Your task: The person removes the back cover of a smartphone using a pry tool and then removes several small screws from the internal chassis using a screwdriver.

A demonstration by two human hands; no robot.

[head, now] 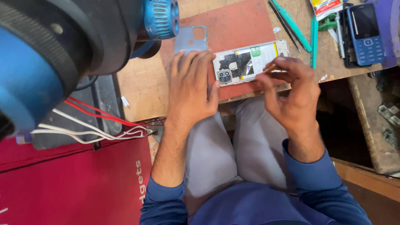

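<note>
An opened smartphone with its back cover off, camera cluster and battery exposed [250, 62], lies on a reddish-brown mat [233, 29] near the front edge of the worn wooden workbench [137, 89]. The left hand [191, 89] rests flat and open on the mat, palm down, fingers spread, its thumb side touching the phone's camera end; it grips nothing. The right hand [291, 91] hovers over the phone's other end with thumb and fingertips pinched on a thin pale stick-like tool [270, 68], whose tip meets the phone's edge. A grey plastic back frame [191, 39] lies on the mat just beyond the left fingers. Toward the bench's far right corner sit green-handled tweezers [291, 23] and a blue keypad phone [364, 33]. Red and white wires [100, 125] trail at the left edge.
</note>
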